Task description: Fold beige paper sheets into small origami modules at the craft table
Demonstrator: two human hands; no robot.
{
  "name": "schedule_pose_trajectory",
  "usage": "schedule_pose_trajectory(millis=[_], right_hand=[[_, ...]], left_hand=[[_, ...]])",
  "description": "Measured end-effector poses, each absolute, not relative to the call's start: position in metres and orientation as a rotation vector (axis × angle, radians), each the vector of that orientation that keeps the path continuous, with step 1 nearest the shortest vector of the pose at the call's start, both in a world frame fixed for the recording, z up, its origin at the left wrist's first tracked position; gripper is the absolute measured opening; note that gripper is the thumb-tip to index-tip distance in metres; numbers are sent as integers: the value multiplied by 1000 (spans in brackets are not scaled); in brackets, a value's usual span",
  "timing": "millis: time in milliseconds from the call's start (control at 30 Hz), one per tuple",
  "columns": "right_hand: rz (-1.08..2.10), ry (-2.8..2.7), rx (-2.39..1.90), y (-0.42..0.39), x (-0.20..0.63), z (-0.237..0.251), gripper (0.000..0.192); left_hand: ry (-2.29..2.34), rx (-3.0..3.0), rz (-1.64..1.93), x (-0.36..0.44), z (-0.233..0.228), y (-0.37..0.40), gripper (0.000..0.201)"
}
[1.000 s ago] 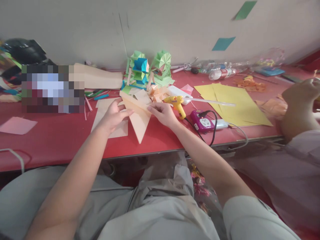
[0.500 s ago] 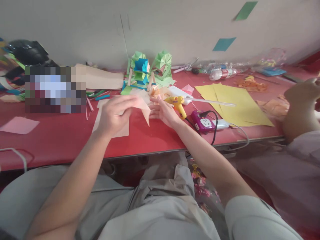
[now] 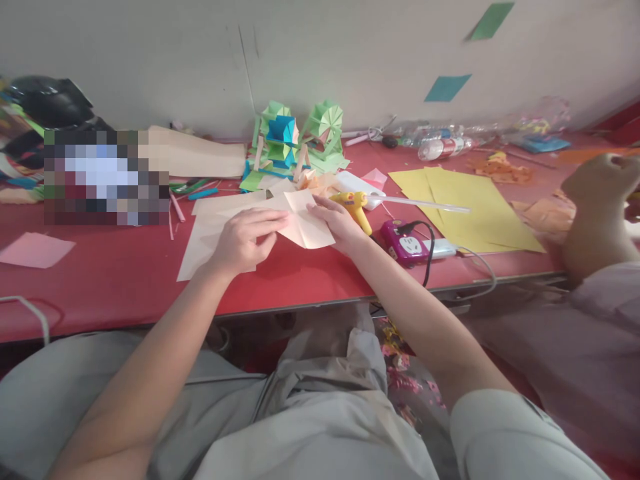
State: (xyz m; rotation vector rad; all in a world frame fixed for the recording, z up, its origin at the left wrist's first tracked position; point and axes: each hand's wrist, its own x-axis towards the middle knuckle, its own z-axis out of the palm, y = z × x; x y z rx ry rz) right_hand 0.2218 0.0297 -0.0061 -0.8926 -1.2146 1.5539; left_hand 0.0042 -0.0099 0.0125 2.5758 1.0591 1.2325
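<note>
Between my hands is a pale peach sheet of paper [image 3: 306, 223], creased and partly opened out above the red table. My left hand [image 3: 250, 239] pinches its left edge. At its right edge, my right hand [image 3: 343, 225] grips the sheet with the thumb on top. Larger cream sheets [image 3: 200, 240] lie under and beside my left hand. A yellow glue gun [image 3: 356, 208] with a long clear glue stick rests just beyond my right hand. Folded orange paper pieces [image 3: 317, 180] sit behind the sheet.
Green and blue folded-paper models [image 3: 283, 140] stand by the wall. A purple power socket [image 3: 407, 243] with cables is right of my forearm, near yellow sheets [image 3: 470, 207]. Plastic bottles [image 3: 445, 147] lie at the back. Another person's arm [image 3: 600, 213] reaches in at the right.
The peach paper has turned from an angled, folded position to lie more open and flat. My right hand has moved slightly right and taken its right edge.
</note>
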Motion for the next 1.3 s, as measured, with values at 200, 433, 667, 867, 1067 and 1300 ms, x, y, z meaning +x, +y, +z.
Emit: schedule_pose_trajectory(millis=[200,433,667,867,1067,1300], right_hand=[[1222,-1628,-990,31,216,-20,29],[860,-1854,-1146,26,214,-20,12],[549,-1932,-1417,25,215,-18,27],[436,-1977,-1593,30,210,-20,28],[424,-1990,-1612,33,211,-22,20],[350,-2061,-1734,29,210,-16,18]], left_hand=[[1136,2563,949,0,9,-10,32],[1378,2541,701,-3,-10,1,51],[1421,2671,529,0,-21,0,54],[1458,2699,452,2,-23,-3,54],[1422,2673,476,1,-27,0,53],[1474,2598,336,4,-18,-3,51]])
